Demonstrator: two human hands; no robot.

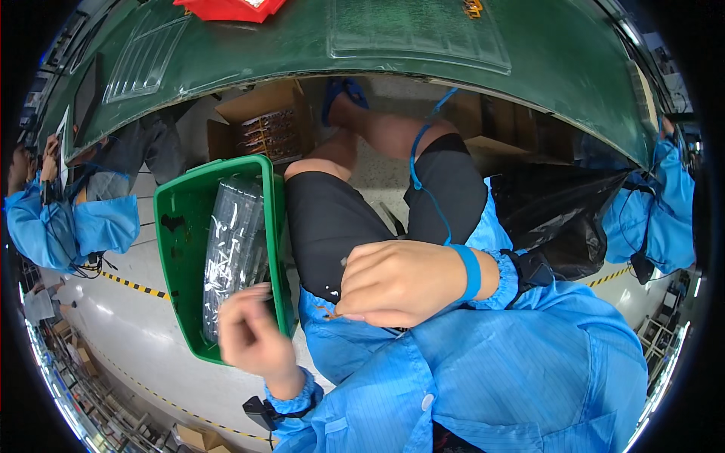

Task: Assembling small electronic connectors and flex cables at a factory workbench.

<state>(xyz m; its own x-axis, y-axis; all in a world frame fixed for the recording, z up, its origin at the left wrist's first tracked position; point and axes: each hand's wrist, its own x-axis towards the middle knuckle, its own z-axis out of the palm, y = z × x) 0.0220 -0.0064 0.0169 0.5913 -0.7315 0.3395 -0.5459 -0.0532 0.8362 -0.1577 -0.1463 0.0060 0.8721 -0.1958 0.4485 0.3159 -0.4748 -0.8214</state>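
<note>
My right hand point(400, 283) is closed above my lap, its back turned up. A small orange-brown piece point(326, 311) shows by its fingertips, too small to name. A blue wrist strap point(470, 273) circles that wrist, with a thin blue cord running up from it. My left hand point(255, 340), smeared by motion, hovers over the near right rim of a green bin point(170, 257); whether its fingers hold anything cannot be made out. Inside the bin lie stacked clear plastic trays point(236, 241).
A green-topped table point(287, 45) spans the far side, bearing a red bin point(230, 7) and a clear tray point(419, 34). Beneath it stands a cardboard box point(260, 124) of small parts. A black plastic bag point(559, 219) hangs at right. Co-workers in blue sit on both sides.
</note>
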